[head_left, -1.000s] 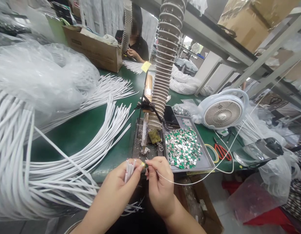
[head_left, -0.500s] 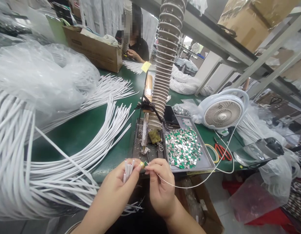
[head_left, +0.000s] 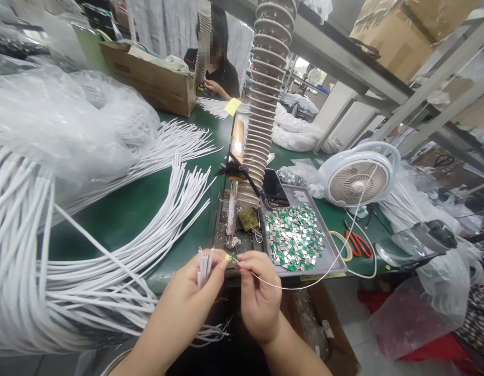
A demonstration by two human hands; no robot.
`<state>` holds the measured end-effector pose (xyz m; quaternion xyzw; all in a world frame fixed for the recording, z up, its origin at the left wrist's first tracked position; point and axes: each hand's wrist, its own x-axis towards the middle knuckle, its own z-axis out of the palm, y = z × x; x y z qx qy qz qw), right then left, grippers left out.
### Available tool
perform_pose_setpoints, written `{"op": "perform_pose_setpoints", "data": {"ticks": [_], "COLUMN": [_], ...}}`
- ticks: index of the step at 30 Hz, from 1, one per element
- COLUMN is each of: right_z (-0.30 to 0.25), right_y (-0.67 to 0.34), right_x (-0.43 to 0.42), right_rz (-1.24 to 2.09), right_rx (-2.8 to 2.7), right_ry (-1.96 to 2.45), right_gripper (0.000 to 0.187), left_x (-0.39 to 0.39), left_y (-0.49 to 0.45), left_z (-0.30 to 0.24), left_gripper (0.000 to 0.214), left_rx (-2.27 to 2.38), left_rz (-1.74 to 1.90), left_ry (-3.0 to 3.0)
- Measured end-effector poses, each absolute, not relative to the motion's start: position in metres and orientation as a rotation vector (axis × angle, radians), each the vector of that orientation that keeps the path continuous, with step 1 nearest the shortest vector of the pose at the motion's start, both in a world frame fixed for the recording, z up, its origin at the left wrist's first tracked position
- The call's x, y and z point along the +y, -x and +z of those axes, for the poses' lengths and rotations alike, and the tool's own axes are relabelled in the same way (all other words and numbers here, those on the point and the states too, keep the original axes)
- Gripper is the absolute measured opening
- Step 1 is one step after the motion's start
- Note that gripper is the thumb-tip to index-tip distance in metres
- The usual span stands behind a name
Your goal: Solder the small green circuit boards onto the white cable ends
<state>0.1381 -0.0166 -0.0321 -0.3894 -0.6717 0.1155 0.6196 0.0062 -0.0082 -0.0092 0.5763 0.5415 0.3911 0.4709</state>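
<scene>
My left hand point(head_left: 198, 282) is closed around several short white cable ends point(head_left: 204, 263), stripped tips upward. At its thumb and fingertips sits a small green circuit-board connector point(head_left: 229, 258) with a yellow part. My right hand point(head_left: 259, 292) pinches a thin white wire point(head_left: 300, 288) close against that connector. The wire loops out to the right and up in front of the fan. Just beyond my fingers, a soldering iron point(head_left: 233, 209) with a wooden handle stands tip down over a dark tray point(head_left: 220, 230). My fingers hide where wire and connector meet.
A grey tray point(head_left: 335, 265) of small green-and-silver connectors stands right, near a fan point(head_left: 357, 183), red-handled pliers point(head_left: 359, 244) and a tape roll point(head_left: 345, 253). Bundled white cables point(head_left: 108, 266) cover the left. A ribbed hose point(head_left: 265, 94) hangs centrally; a co-worker point(head_left: 218, 73) sits opposite.
The thin wire's loop has risen and now crosses in front of the fan. Both hands keep nearly the same place, the connector shifting slightly upward at my fingertips.
</scene>
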Motion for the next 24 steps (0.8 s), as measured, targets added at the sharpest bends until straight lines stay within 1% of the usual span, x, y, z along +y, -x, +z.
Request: {"op": "perform_pose_setpoints", "data": {"ticks": [12, 24], "right_z": [-0.0283, -0.0263], "right_y": [-0.1334, -0.1337], "right_x": [-0.0089, -0.0063], "right_rz": [0.198, 0.145], "right_rx": [-1.547, -1.579], "right_ry": [0.894, 0.923], "right_gripper": [0.022, 0.020], "left_x": [-0.0007, -0.0010], "left_y": [-0.0064, -0.0070], "left_z": [-0.0044, -0.0048], "left_gripper": [0.022, 0.023], "left_rx": [1.333, 1.356], "left_rz": [1.019, 0.990], "left_ry": [-1.434, -1.385]}}
